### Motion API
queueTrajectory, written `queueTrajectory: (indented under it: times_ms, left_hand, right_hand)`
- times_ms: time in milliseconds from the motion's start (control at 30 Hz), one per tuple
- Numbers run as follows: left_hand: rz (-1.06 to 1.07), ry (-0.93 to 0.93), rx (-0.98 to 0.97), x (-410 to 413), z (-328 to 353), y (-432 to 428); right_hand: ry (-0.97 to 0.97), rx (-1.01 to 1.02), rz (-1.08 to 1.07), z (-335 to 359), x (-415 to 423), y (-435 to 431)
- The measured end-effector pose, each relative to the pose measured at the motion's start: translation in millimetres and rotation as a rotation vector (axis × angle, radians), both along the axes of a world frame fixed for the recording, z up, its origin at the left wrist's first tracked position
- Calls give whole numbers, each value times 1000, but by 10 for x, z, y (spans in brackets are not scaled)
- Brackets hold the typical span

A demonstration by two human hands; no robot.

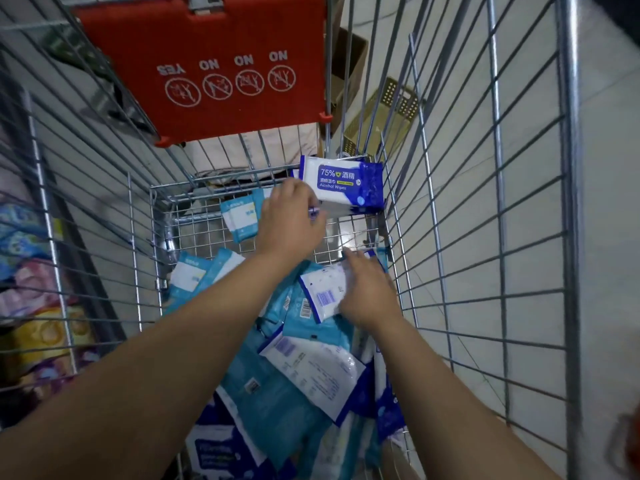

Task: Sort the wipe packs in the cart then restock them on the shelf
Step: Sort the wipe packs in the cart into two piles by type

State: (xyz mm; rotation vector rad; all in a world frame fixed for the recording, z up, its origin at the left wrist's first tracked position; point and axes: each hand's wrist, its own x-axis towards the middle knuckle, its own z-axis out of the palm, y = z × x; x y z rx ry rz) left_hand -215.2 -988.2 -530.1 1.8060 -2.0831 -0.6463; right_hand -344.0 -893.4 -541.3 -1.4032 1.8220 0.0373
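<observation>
At the far right corner of the cart (pixel 450 237), your left hand (pixel 291 220) grips the stacked alcohol wipe pack (pixel 349 187); nearer you, your right hand (pixel 369 292) holds a white barcoded pack (pixel 322 297) over the pile (pixel 277 393).

Wipe packs (pixel 304 372) heaped in cart (pixel 498 237); alcohol wipes stack (pixel 346 188) in far right corner.

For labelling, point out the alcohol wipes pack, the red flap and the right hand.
alcohol wipes pack (pixel 341 185): head view, white printed front.
red flap (pixel 207 39): head view, plain upper part.
right hand (pixel 367 292): head view, back of hand.
</observation>
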Motion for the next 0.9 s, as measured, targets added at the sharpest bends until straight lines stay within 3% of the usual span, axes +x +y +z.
queueTrajectory:
  times_ms: [67, 200, 267, 367, 500, 567, 600, 767, 900]
  left_hand:
    - [-202, 66, 150, 85, -25, 208]
    - [-532, -107, 400, 158, -130, 523]
    - [-459, -62, 422, 184, -197, 583]
    - [-138, 216, 383, 219, -196, 501]
    - [194, 586, 442, 155, 42, 248]
    - [301, 782, 497, 81, 196, 42]
    - [302, 789, 499, 47, 250, -90]
    - [393, 710, 519, -96, 364, -559]
    - [601, 666, 422, -73, 225, -474]
  right_hand:
    - [122, 100, 198, -49, -8, 97]
    - [50, -67, 90, 3, -55, 68]
    - [-9, -233, 42, 50, -64, 40]
    - [6, -499, -36, 26, -56, -4]
    - [-54, -631, -246, 133, 34, -140]
    - [-101, -588, -369, 172, 65, -182]
    - [-104, -525, -385, 165, 67, -191]
    - [87, 6, -166, 4, 18, -40]
    - [94, 31, -63, -88, 19, 149]
